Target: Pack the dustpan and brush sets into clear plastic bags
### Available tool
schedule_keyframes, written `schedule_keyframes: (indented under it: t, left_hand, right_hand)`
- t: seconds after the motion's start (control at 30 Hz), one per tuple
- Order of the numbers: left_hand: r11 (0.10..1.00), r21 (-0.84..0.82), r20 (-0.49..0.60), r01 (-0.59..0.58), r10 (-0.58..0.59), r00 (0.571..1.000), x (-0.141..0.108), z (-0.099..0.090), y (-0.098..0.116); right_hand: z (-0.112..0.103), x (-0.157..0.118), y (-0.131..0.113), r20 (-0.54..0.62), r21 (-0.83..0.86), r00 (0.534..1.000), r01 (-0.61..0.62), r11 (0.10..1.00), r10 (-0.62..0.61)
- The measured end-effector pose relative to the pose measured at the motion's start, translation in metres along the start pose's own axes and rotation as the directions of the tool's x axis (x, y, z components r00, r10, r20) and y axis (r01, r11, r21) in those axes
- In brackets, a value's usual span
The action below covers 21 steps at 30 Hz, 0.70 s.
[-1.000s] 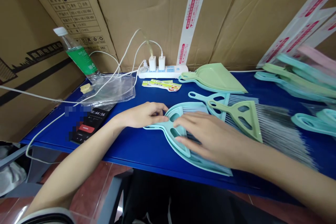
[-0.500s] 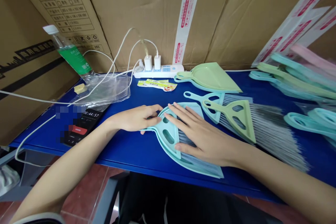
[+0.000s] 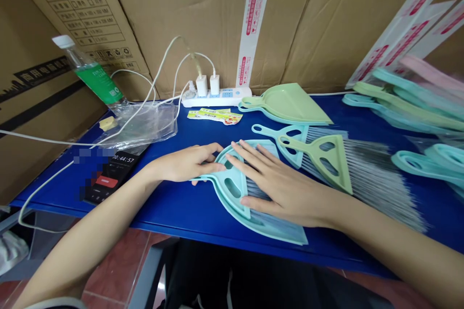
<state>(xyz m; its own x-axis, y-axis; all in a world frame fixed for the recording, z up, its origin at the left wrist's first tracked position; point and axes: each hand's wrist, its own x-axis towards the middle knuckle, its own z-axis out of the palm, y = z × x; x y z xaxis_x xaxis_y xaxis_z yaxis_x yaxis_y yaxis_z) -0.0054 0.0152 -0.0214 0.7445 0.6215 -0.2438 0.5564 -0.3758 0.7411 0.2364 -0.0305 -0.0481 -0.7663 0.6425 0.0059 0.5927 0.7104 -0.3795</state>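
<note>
A light-blue dustpan [image 3: 226, 203] lies near the table's front edge with a light-blue hand brush [image 3: 236, 188] nested on top of it. My left hand [image 3: 188, 163] wraps round the handle end of the pair, thumb on top and fingers curled beneath; the handles are mostly hidden by it. Flat across the brush head and its grey bristles rests my right hand [image 3: 279, 186], fingers stretched out and slightly spread. Just beyond that hand lie a light-blue hand brush [image 3: 293, 147] and a green hand brush [image 3: 335, 164], bristles pointing right.
A green dustpan [image 3: 290, 101] lies stacked on a blue one at the back. Wrapped sets [image 3: 402, 101] pile up on the right. A power strip [image 3: 228, 99], snack wrappers [image 3: 213, 116], a plastic bag [image 3: 148, 125], a bottle [image 3: 97, 84] and a phone [image 3: 112, 174] occupy the back and left.
My left thumb has slid a little further right onto the brush. The rest of both hands and the dustpan hold their place; the view has shifted slightly.
</note>
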Motion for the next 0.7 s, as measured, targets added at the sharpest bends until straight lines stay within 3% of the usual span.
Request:
schedule_keyframes:
  t: [0.27, 0.7]
  left_hand:
    - [0.968, -0.242, 0.180, 0.063, -0.019, 0.984, -0.0019, -0.0085, -0.0054]
    - [0.972, -0.237, 0.155, 0.009, 0.029, 0.987, -0.0012, -0.0072, -0.0088]
  right_hand:
    - [-0.0008, -0.0011, 0.0007, 0.024, -0.031, 1.000, 0.002, 1.000, -0.002]
    - [0.0030, -0.0013, 0.0026, -0.011, -0.001, 1.000, 0.017, 1.000, -0.017]
